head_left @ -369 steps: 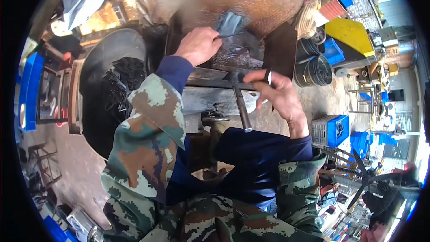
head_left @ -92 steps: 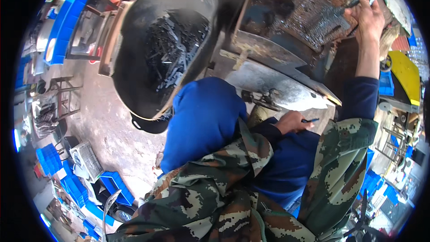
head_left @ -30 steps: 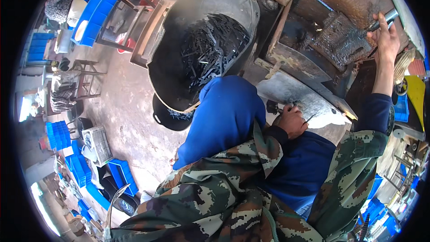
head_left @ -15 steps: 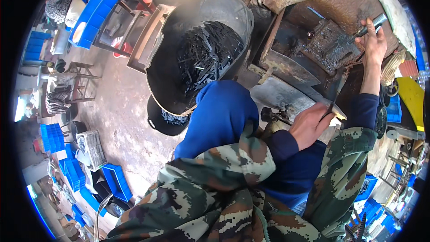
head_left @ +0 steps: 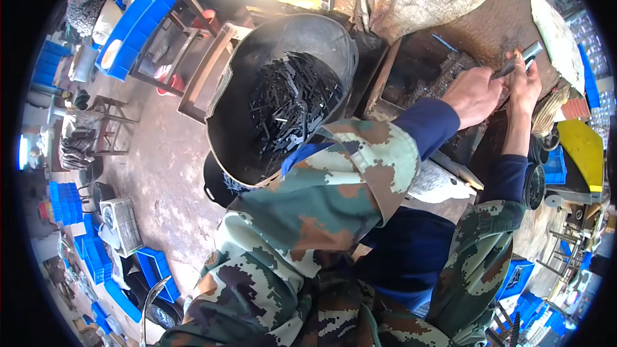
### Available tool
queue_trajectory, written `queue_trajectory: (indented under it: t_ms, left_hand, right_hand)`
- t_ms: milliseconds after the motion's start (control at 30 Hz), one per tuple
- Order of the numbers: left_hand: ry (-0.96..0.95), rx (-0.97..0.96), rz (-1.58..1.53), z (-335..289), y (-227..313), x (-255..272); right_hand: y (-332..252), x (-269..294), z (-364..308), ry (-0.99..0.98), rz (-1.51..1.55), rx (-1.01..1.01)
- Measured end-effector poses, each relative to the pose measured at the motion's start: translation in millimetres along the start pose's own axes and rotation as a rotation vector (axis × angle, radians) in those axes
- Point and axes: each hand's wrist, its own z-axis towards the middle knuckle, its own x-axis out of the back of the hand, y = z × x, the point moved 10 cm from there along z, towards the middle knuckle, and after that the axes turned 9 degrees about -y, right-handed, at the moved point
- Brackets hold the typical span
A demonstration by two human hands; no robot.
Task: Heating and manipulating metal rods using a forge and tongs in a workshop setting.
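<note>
Navy-cuffed arms (head_left: 432,124) stretched forward, left fingers (head_left: 493,90) closed around a dark strip (head_left: 503,69), right fingers (head_left: 520,74) gripping a metal tool (head_left: 532,51)

Yellow metal panel (head_left: 580,144) at 3 o'clock, blue plastic crate (head_left: 555,168) just beside it. Red plastic bucket (head_left: 207,20) at 11. Long blue compartmented plastic tray (head_left: 143,29) at 10, tilted in view. Dark wooden stool (head_left: 114,102) between 9 and 10. Light-grey slatted plastic basket (head_left: 132,223) at 8; open blue rectangular bin (head_left: 168,266) near it.
</note>
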Motion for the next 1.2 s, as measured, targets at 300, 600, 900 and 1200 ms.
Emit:
queue_trajectory:
  t_ms: [300, 600, 900, 1200]
  left_hand:
    - [0.121, -0.100, 0.320, -22.4, 7.1, 17.7]
    - [0.127, -0.139, 0.420, -27.3, 27.0, 16.9]
    - [0.134, -0.182, 0.453, -37.8, 48.8, 25.9]
    - [0.124, -0.345, 0.484, -37.0, 77.7, 0.0]
  right_hand:
    - [-5.6, -11.5, 0.3, -0.053, 0.048, 0.046]
    - [-0.2, -13.1, 2.1, -0.047, 0.072, 0.030]
    - [24.4, -10.0, 17.2, -0.056, 0.072, -0.034]
    - [16.4, 27.0, 18.5, 0.011, -0.135, 0.028]
